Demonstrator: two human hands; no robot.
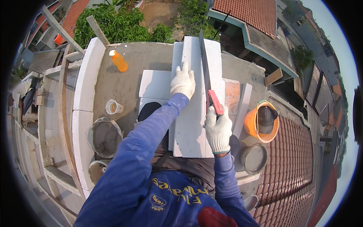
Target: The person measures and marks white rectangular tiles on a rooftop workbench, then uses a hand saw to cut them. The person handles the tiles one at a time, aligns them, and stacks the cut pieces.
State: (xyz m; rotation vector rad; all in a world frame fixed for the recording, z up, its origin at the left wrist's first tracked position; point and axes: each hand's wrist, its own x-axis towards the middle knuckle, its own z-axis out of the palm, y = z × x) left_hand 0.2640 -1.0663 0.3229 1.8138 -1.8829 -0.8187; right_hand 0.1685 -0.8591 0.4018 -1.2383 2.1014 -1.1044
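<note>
My right hand (pixel 218 130), in a knitted white glove, is closed round the red handle of a handsaw (pixel 206 72). The toothed blade points away from me and stands on edge along the top of a white lightweight concrete block (pixel 193 128). On the left part of the white blocks rests my left hand (pixel 183 81), gloved too, palm down, its fingers stretched forward with nothing in them. More white blocks lie beneath and beside, including a pale slab (pixel 155 84) at the left. How deep the blade sits in the block cannot be made out.
At the left stand an orange bottle (pixel 118 61), a plastic cup (pixel 113 107) and a mortar bucket (pixel 105 137), along a low white block wall (pixel 88 75). On the right are an orange bucket (pixel 250 123) holding a dark object and a grey bucket (pixel 255 159). Tiled roofs lie beyond the ledge.
</note>
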